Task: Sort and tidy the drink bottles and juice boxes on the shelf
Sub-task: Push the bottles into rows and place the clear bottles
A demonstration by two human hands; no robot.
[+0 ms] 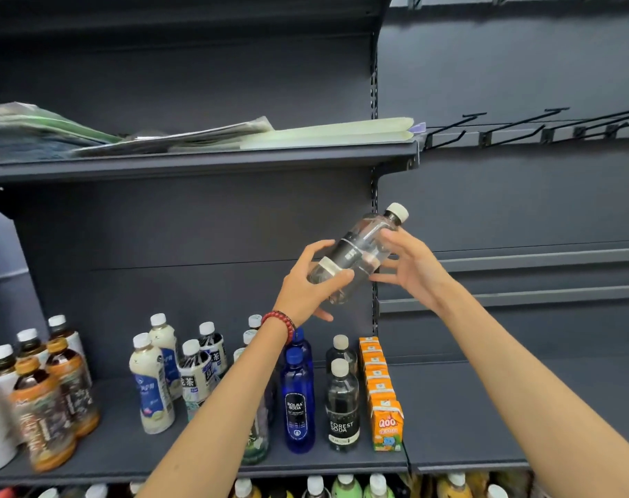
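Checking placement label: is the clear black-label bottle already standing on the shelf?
No, the clear bottle is tilted in mid-air above the shelf, gripped by the left hand, right hand touching it.

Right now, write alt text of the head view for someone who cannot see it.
The left hand grips a tilted clear bottle, the right hand open beside it, above a shelf of bottles and orange juice boxes.

even, fairly bright indoor light from above; soft shadow under the upper shelf (198, 163). wide-angle bending curves the frame edges, and the brown bottles (43, 407) at far left smear with blur
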